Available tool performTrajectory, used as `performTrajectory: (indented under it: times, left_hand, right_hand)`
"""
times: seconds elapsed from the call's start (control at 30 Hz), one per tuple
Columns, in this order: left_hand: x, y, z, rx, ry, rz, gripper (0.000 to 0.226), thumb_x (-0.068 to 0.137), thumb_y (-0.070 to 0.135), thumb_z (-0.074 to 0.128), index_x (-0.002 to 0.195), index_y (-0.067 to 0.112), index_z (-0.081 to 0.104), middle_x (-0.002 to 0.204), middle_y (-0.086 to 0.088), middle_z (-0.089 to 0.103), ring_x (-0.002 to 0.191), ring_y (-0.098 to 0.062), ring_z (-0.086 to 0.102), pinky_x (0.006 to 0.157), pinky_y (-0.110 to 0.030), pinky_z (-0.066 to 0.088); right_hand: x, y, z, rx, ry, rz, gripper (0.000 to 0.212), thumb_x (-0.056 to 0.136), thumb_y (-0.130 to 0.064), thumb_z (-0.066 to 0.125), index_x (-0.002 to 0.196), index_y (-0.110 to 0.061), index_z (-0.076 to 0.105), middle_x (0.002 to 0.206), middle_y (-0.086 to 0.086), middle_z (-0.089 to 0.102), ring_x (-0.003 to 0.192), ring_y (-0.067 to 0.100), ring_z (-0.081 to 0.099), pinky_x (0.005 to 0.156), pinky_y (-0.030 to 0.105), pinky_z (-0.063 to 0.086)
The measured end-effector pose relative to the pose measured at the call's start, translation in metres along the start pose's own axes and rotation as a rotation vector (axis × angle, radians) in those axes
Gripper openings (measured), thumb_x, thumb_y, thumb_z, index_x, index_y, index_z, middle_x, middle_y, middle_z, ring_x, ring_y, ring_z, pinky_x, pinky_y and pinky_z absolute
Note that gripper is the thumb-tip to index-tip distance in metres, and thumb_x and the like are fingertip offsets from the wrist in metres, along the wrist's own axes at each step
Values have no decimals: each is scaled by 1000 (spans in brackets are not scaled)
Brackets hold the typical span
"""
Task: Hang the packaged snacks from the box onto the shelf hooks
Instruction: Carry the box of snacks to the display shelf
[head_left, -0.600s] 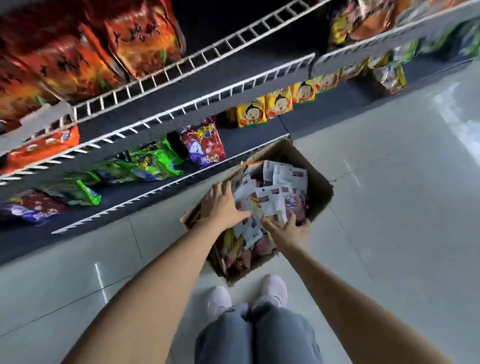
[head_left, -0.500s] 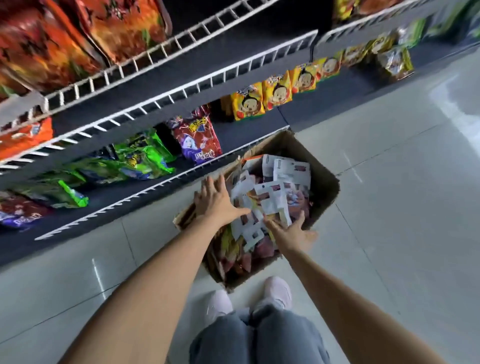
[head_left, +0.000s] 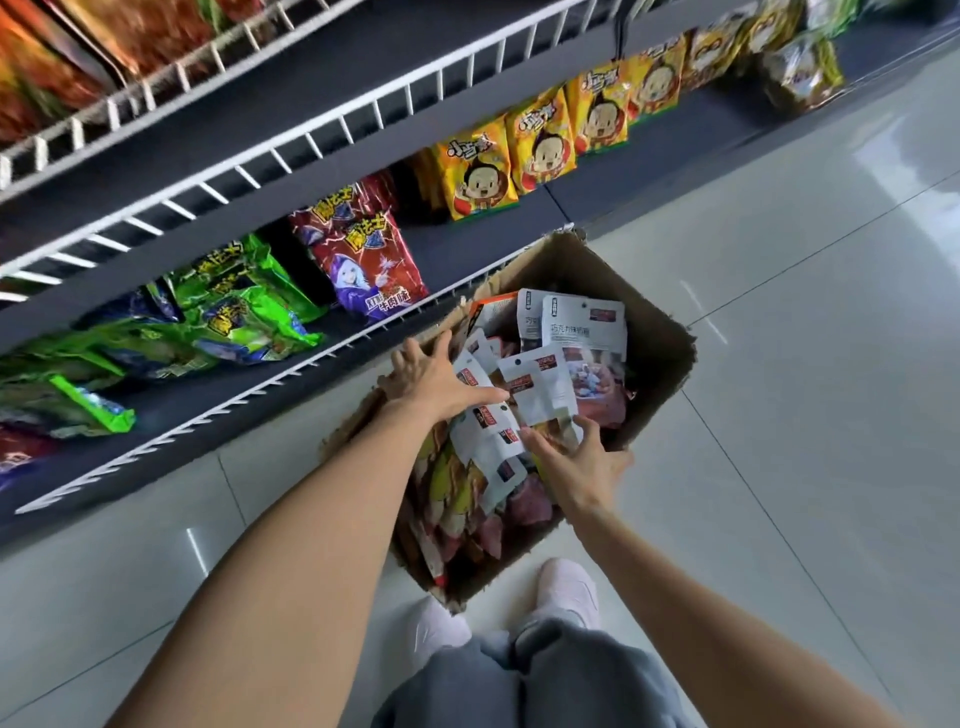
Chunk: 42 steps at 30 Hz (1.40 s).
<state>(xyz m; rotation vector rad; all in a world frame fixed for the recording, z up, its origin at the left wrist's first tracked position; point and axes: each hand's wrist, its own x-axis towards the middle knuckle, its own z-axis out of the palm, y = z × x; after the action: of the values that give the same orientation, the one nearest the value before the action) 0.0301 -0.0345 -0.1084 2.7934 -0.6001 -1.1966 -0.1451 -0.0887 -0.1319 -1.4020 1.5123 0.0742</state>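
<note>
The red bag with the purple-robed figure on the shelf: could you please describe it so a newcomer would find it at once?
Start at the cardboard box on the floor and look to the bottom shelf just behind its far-left side. The red bag stands there, between the green bags and the yellow bags. It alone is dark red, with a white-haired figure in purple.

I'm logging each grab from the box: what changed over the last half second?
Little changed. The left hand spread its fingers wider over the packets' left edge; the right hand stays at their near edge, grip not closed. Nothing was lifted. The box and shelf snacks stayed put.
</note>
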Motion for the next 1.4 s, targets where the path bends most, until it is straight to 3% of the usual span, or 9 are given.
performTrajectory:
  times: [0.1,0.2,0.53,0.67,0.77,0.83,0.93,1.13,1.4]
  left_hand:
    - [-8,3,11,-54,58,2,113,65,68,68,150,27,7,157,-14,-4,144,-36,-6,115,-51,8]
    - [-13,4,17,-40,106,-26,108,66,70,66,149,24,14,155,-14,6,143,-35,5,111,-50,22]
    - [-48,2,43,-302,80,-209,109,69,76,55,149,14,14,152,-14,8,139,-38,14,107,-64,20]
    - [-51,3,43,-486,96,-287,102,75,83,24,148,13,12,151,-16,19,136,-38,26,107,-58,28]
    - [-38,-5,37,-557,303,-402,56,98,49,34,136,9,24,133,-22,49,114,-36,53,90,-43,46]
    - [-29,-3,33,-491,377,-427,31,103,25,30,127,7,31,123,-20,56,97,-31,56,66,-31,41]
    - [-22,11,32,-428,303,-385,40,104,20,16,130,2,40,128,-21,52,109,-31,54,71,-27,31]
    - [-17,-3,31,-372,336,-304,36,95,2,38,131,-3,41,128,-26,49,116,-42,49,94,-44,40]
    - [-48,-12,23,-598,327,-515,46,101,24,26,114,-7,57,122,-28,56,111,-40,53,87,-38,39]
  right_hand:
    - [1,4,0,-16,-2,-19,60,69,-57,75,116,-29,51,138,9,17,135,35,22,114,48,27]
    - [1,-1,-5,-40,-5,-38,56,73,-51,75,118,-26,54,135,10,19,134,34,24,114,46,30]
    - [13,-12,-36,-235,-135,-122,50,76,-40,75,118,-27,52,138,14,19,129,36,33,112,43,34]
    - [6,-4,-45,-85,-5,-176,69,86,-30,67,142,-27,28,140,13,30,121,26,42,102,34,38]
    - [12,6,-46,-139,98,-66,76,92,-12,54,151,-12,5,129,20,49,115,37,52,92,43,44]
    - [22,10,-45,-196,90,62,49,92,-6,47,139,-1,33,115,25,58,104,42,57,85,45,49]
    - [29,8,-47,-172,59,146,27,91,-4,49,116,4,56,113,26,62,104,40,59,86,42,49]
    - [27,6,-55,-244,51,123,31,92,0,44,121,1,55,115,25,60,107,40,56,86,42,47]
    - [-5,-3,-75,-337,-19,34,30,88,6,43,113,2,60,105,23,62,98,41,58,80,47,52]
